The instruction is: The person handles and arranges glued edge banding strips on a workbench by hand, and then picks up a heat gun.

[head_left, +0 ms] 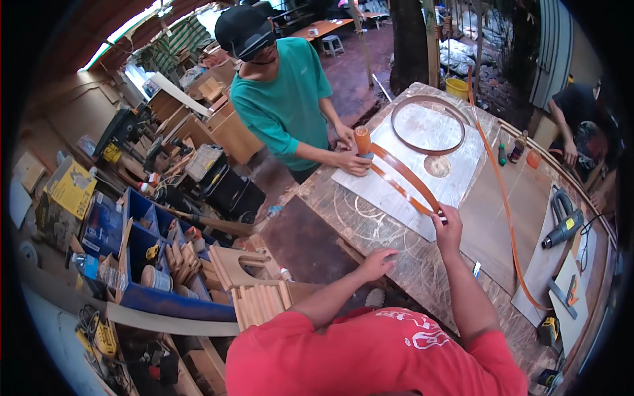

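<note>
My right hand (446, 223) is closed on the near end of a bent orange band (413, 178) above a pale board (353, 185). My left hand (379, 263) is open at the table's near-left edge, fingers apart and holding nothing. A co-worker in a teal shirt (279, 99) has both hands at the band's far end, by an orange cylindrical piece (361, 138). A dark wooden ring (426, 150) lies farther back on the board, beside a round hole. A long thin orange strip (500, 185) runs down the right part of the table.
The worn table (317, 198) holds a heat gun (558, 228), a green screwdriver (502, 155), bottles and an orange-handled square (564, 297) on the right. A blue divided bin (172, 303) of wood pieces and clutter stands at left. Another person (574, 125) crouches at far right.
</note>
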Available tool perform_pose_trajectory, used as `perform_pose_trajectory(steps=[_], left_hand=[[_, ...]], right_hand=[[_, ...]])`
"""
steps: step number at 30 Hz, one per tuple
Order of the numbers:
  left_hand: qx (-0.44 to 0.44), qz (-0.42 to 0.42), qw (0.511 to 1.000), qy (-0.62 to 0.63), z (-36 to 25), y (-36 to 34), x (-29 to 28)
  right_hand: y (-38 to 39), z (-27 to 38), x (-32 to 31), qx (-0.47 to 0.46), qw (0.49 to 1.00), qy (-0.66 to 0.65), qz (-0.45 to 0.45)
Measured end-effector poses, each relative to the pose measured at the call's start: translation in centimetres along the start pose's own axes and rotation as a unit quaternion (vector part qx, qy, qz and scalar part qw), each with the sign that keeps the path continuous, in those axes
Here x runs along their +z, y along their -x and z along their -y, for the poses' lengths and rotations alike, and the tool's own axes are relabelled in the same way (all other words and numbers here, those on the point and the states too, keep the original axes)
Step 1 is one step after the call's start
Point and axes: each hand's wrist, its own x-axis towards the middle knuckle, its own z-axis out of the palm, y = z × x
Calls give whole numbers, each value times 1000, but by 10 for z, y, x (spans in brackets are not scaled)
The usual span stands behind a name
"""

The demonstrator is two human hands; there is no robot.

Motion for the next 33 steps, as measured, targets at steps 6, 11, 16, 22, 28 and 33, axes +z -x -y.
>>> perform_pose_trajectory(steps=[6, 11, 16, 22, 28, 33], left_hand=[[32, 14, 999, 0, -3, -18, -10], [28, 127, 986, 100, 2, -43, -5], [41, 155, 977, 143, -5, -52, 12], [-90, 186, 943, 262, -16, -57, 34], [-174, 114, 806, 554, -40, -70, 58], [-123, -47, 655, 744, -35, -107, 63]], right_hand=[[1, 22, -1, -12, 998, 36, -43], [1, 26, -1, -3, 997, 58, -57], [-3, 11, -11, 47, 994, 35, -91], [-8, -1, -18, 54, 992, -49, -105], [7, -1, -41, 52, 993, -53, -90], [1, 25, -38, 38, 995, -42, -80]])
